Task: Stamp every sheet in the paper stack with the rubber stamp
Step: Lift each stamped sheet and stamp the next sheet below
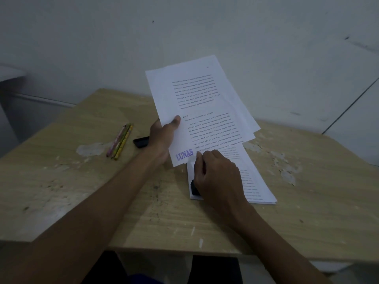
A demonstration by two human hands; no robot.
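Note:
My left hand point(164, 136) grips several printed sheets point(203, 107) by their left edge and holds them tilted up above the table; the top one bears a blue "LUNAS" mark point(184, 154) at its lower left corner. Under them lies the paper stack point(254, 181) on the wooden table. My right hand point(217, 173) rests on the stack's left part, fingers curled round a black rubber stamp point(194, 188), with a fingertip touching the lifted sheets' lower edge. Most of the stamp is hidden under the hand.
A black ink pad or cap point(141, 142) lies on the table point(82, 191) just left of my left hand. Farther left lie a few pencils point(120, 141) side by side. The tabletop is worn with peeled patches. A white wall rises behind.

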